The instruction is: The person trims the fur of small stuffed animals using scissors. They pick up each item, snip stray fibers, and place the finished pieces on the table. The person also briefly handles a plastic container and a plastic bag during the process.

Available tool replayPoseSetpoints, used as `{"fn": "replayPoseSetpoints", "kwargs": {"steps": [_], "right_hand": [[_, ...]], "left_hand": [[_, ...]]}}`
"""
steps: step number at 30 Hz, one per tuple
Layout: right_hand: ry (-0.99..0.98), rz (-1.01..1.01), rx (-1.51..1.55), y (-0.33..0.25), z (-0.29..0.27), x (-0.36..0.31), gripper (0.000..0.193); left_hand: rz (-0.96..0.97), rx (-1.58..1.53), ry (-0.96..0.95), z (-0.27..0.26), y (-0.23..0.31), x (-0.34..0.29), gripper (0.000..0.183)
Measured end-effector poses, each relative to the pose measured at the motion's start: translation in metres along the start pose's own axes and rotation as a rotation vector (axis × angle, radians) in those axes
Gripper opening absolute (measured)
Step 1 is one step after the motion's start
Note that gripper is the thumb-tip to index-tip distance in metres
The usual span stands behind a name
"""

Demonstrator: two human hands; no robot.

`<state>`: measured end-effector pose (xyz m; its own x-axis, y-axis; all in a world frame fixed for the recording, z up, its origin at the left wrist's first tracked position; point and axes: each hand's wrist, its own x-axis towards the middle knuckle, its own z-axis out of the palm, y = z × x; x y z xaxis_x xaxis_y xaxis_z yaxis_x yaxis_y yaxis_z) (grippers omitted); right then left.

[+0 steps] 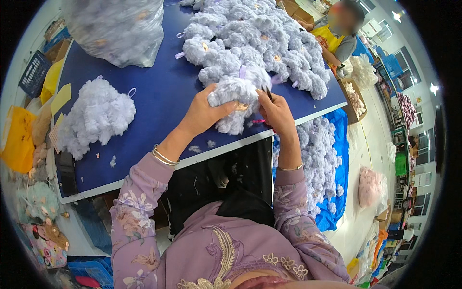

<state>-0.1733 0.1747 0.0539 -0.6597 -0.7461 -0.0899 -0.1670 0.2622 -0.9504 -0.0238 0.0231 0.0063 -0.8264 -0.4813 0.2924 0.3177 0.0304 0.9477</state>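
Note:
My left hand (204, 110) is closed around a fluffy pale-lavender plush toy (234, 98) with a small tan patch and a ribbon loop on top. The toy is held just above the table's near edge. At its right side, my right hand (278, 113) is closed on a small dark, pointed tool (269, 94); a pink part shows below the fingers. Whether it is scissors or tweezers I cannot tell. Right behind the held toy lies a large heap of similar plush toys (250, 36), several with ribbon loops.
A smaller plush pile (98, 115) lies on the blue table (159, 96) at left, behind it a full clear plastic bag (115, 29). Beside my right arm, a blue-lined container (340, 159) holds more plush. Across the table's far right stands a person in a yellow apron (327, 38).

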Motion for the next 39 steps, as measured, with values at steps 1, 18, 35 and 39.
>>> {"fn": "replayPoseSetpoints", "kwargs": {"steps": [1,18,35,39], "right_hand": [[0.039,-0.072,-0.095,0.004,-0.003,0.002,0.034],[-0.126,-0.196,0.572,0.011,0.029,-0.001,0.046],[-0.238,-0.156,0.502,0.018,0.023,-0.001,0.058],[-0.226,-0.093,0.391,0.004,0.021,-0.01,0.049]], "left_hand": [[-0.049,-0.043,-0.027,-0.001,0.001,0.001,0.043],[-0.381,-0.129,-0.305,0.006,0.005,-0.003,0.036],[-0.036,0.09,-0.257,0.01,0.008,-0.016,0.047],[-0.038,0.163,-0.236,0.008,0.008,-0.018,0.052]]}}
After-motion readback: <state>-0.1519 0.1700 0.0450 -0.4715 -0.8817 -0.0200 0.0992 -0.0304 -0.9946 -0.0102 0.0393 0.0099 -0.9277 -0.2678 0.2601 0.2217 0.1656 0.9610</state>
